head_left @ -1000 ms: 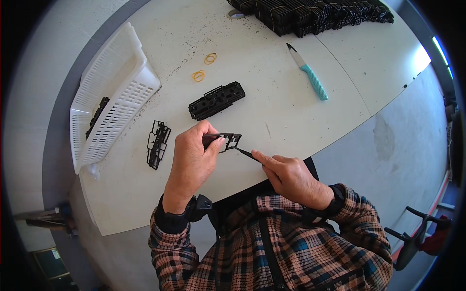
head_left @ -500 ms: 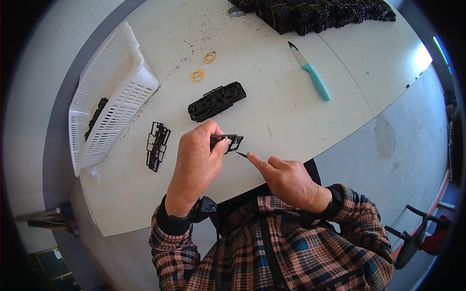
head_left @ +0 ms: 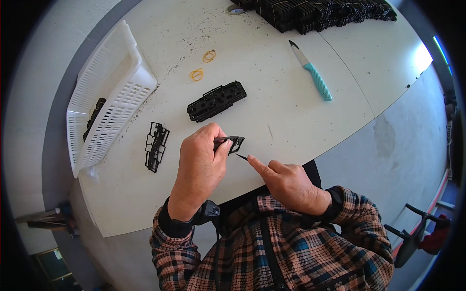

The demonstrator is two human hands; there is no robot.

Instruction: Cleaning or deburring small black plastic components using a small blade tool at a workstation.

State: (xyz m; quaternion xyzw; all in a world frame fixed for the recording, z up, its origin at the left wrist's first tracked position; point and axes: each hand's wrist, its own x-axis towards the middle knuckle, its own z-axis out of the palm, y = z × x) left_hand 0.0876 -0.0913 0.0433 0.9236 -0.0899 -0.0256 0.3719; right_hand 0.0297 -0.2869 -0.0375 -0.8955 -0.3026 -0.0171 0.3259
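My left hand [head_left: 198,157] is closed on a black plastic frame part [head_left: 236,144], its open-work end sticking out past the thumb. The rest of that part is hidden by the fingers. Just to the right, my right hand [head_left: 293,183] grips a thin dark pointed tool [head_left: 241,156], index finger stretched along it. Only the tool's tip shows, close to the lower edge of the frame part. Beyond my hands lies a stack of black plastic parts [head_left: 217,101]. A single black frame part [head_left: 156,147] rests on the table to the left of my left hand.
A white slotted basket [head_left: 141,77] with black parts inside stands at the left. Two yellow rubber bands [head_left: 196,74] and a turquoise-handled knife [head_left: 318,83] lie on the white table [head_left: 310,126]. Bundled black parts [head_left: 320,14] and a tape roll [head_left: 235,9] are at the far edge.
My left hand has shifted slightly right with the frame part, which is tilted a little differently. My right hand and the pointed tool have hardly moved.
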